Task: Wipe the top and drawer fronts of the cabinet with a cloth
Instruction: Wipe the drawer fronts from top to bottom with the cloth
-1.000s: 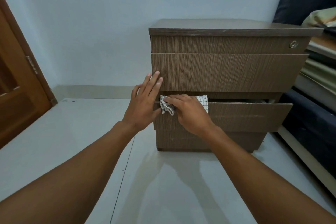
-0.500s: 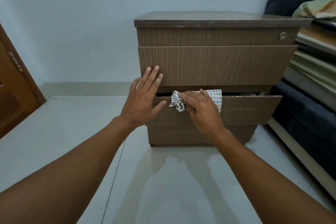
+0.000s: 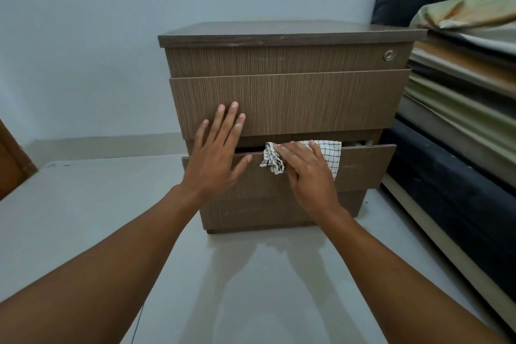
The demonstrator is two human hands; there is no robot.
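A brown wood-grain cabinet (image 3: 290, 64) with three drawer fronts stands on the floor against the wall. Its lowest large drawer (image 3: 363, 167) is pulled out a little. A white checked cloth (image 3: 331, 152) lies over that drawer's top edge, and my right hand (image 3: 307, 173) presses it flat against the front. My left hand (image 3: 217, 153) rests with fingers spread over the left part of the middle drawer front (image 3: 307, 103) and the pulled-out drawer, holding nothing.
A stack of mattresses and folded bedding (image 3: 460, 120) stands close on the cabinet's right. A wooden door (image 3: 11, 170) is at the far left. Pale floor tiles (image 3: 83, 204) stretch in front and to the left. A round lock (image 3: 388, 55) sits on the top drawer.
My right hand has slid the cloth to the right along the pulled-out drawer's top edge. My left hand stays flat on the cabinet's left side.
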